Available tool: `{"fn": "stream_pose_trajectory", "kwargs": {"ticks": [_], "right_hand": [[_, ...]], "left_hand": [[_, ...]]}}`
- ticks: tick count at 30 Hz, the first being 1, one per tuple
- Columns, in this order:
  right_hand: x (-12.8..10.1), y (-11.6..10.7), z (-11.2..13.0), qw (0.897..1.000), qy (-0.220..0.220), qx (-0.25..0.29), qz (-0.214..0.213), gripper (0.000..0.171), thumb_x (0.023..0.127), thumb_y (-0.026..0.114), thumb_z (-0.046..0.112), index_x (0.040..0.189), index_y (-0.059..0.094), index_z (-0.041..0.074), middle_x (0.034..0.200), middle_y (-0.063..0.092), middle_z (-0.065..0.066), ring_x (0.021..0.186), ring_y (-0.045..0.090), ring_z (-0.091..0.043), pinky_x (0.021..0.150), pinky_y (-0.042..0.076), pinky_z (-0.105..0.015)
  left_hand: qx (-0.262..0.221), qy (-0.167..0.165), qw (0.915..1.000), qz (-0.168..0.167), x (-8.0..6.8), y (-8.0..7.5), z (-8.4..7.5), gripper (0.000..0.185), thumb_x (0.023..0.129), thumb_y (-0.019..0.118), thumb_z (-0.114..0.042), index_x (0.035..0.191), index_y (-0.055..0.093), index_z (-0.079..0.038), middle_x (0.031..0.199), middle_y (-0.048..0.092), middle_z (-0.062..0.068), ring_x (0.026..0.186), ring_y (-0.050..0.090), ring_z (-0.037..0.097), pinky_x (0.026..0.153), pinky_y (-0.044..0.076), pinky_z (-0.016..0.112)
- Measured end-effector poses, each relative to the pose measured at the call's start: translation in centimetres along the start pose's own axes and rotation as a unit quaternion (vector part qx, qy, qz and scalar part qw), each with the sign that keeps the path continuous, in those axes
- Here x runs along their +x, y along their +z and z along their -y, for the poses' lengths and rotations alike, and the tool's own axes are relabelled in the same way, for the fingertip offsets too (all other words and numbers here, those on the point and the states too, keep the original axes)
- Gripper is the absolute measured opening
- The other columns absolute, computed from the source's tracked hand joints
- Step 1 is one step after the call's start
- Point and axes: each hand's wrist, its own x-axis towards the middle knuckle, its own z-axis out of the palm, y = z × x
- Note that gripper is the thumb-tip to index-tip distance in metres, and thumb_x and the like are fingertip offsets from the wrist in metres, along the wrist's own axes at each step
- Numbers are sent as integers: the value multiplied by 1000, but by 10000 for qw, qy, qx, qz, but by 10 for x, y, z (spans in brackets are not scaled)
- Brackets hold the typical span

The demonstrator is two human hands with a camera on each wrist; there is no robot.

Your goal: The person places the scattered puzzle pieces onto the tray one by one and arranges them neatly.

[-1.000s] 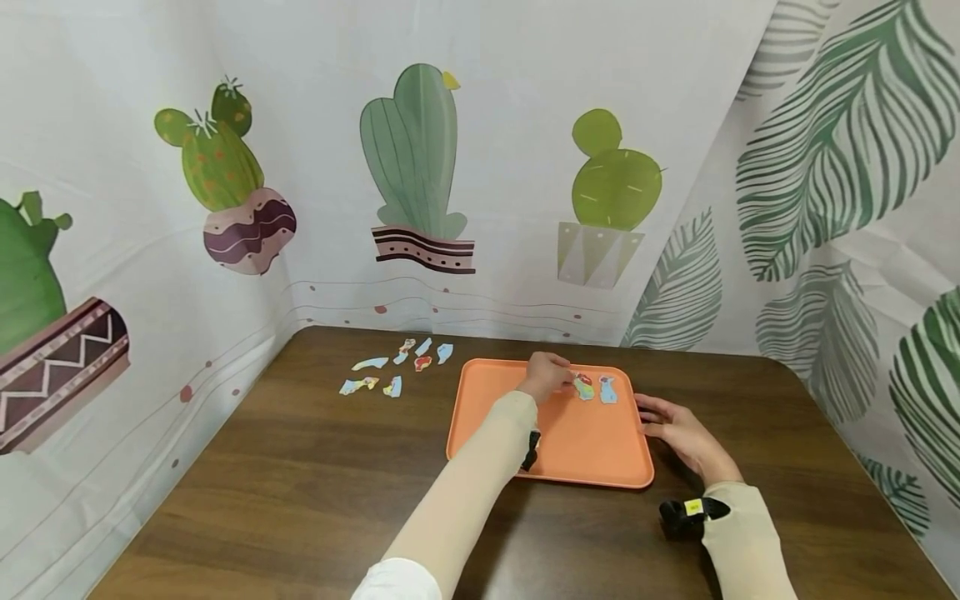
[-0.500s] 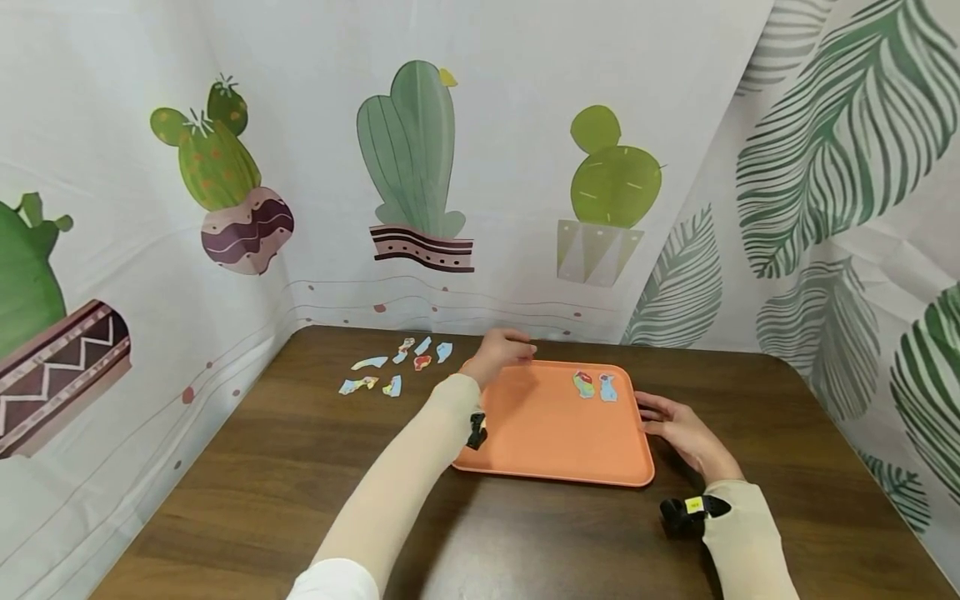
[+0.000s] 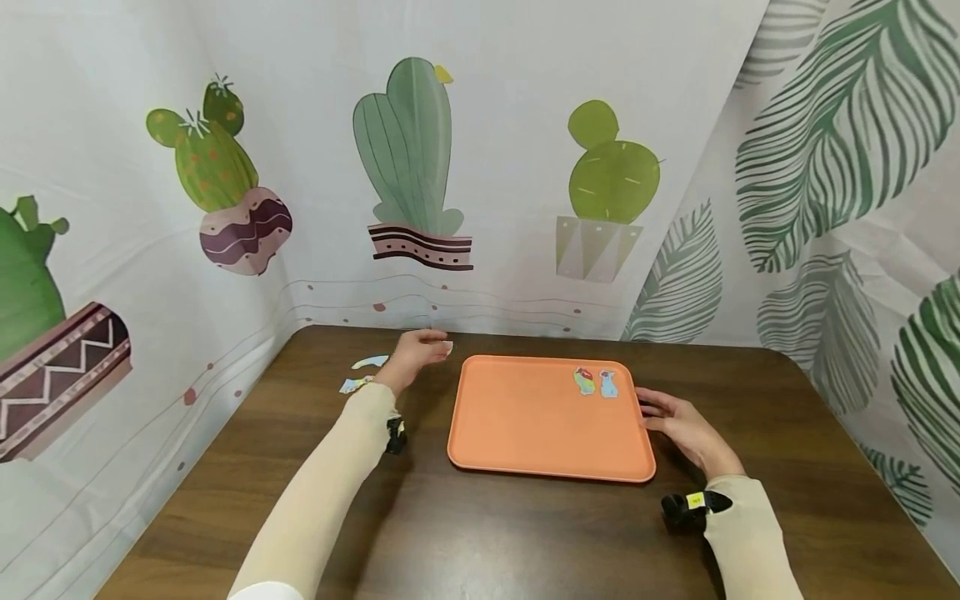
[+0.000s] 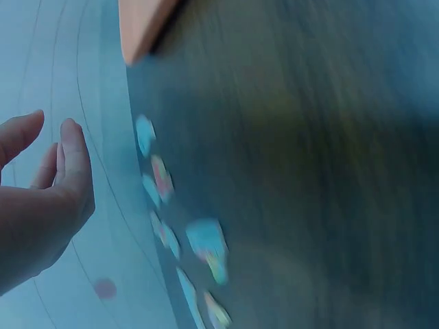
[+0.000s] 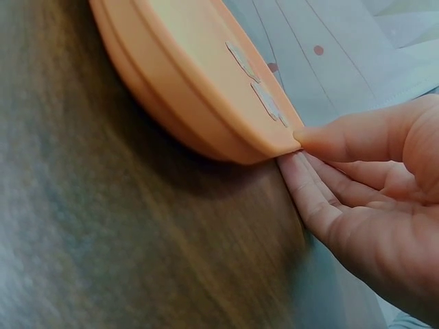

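Note:
My left hand (image 3: pixel 411 360) hovers over several small flat picture pieces (image 4: pixel 206 238), its fingers loosely bent with nothing between them in the left wrist view. Pale blue and multicoloured, these irregular pieces lie on the table; in the head view the hand hides most of them, leaving a curved pale blue piece (image 3: pixel 371 362) showing to its left. My right hand (image 3: pixel 688 429) pinches the right rim of an orange tray (image 3: pixel 547 425), thumb on the rim and fingers below it. Two pieces rest in the tray's upper right: a red-and-green one (image 3: pixel 585 382) and a light blue one (image 3: pixel 608 384).
The brown wooden table (image 3: pixel 450 533) extends in front of the tray. Behind it hangs a white cloth (image 3: pixel 510 167) printed with cacti and leaves. Black cameras are strapped to both wrists.
From above the tray near its two pieces, my left hand has swept left to the loose pieces on the table. My right hand stays at the tray's rim.

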Motion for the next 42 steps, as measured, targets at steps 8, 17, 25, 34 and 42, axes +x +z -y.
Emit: {"fn": "stream_pose_trajectory", "kwargs": {"ticks": [8,17,25,34,42], "right_hand": [[-1,1,2,10000,5,-28,-6,63,96,54,1,149,21,-8,150,25,-33,134,32,-46,103,44,-48],[-1,2,-1,9999,38,-85,-96,63,95,55,1,149,23,-7,149,28,-32,134,32,-45,101,46,-44],[0,1,1,9999,-26,-155,-57,64,95,56,3,149,22,-8,147,29,-33,134,32,-46,100,47,-42],[1,2,0,9999,21,-82,-66,63,95,55,1,149,23,-7,148,28,-32,134,33,-45,101,47,-43],[-1,2,0,9998,91,-130,-91,63,96,55,2,149,23,-6,149,27,-32,134,32,-45,104,43,-48]], "left_hand": [[271,-193,9983,-483,-12,-51,24,45,95,58,-4,136,47,10,131,52,28,118,55,38,102,46,44],[476,-348,9957,-715,-24,-73,45,42,93,60,-1,131,50,13,108,67,19,84,62,8,86,54,31],[485,-319,9949,-825,-32,-79,54,39,90,61,3,125,52,17,114,61,23,80,60,6,78,56,23],[1153,7,9891,-914,-39,-78,60,36,84,66,7,117,58,17,97,67,22,73,59,6,69,53,20],[2022,157,9739,-1019,-38,-73,61,43,75,76,5,114,63,14,94,65,22,78,58,18,62,51,20]]}}
